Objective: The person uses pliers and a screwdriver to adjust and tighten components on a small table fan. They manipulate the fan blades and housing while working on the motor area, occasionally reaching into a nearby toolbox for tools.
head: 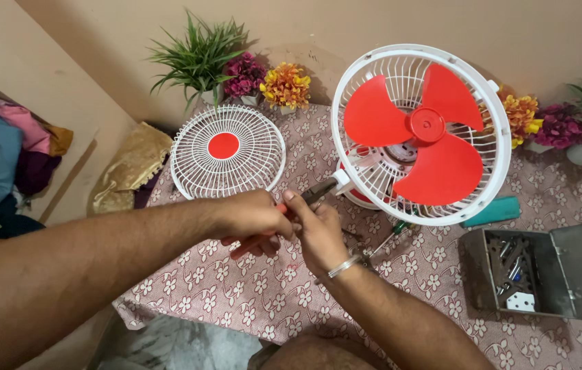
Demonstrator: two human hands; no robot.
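Left hand (253, 218) and right hand (318, 233) clench red-handled metal pliers (305, 199) together, tip touching the white wire fan guard (346, 178) rim

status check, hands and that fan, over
Both hands on pliers: left hand grips the red handles, right hand steadies. Plier tip at fan guard rim. Front grille off, lying flat behind. Screwdriver beside right hand.
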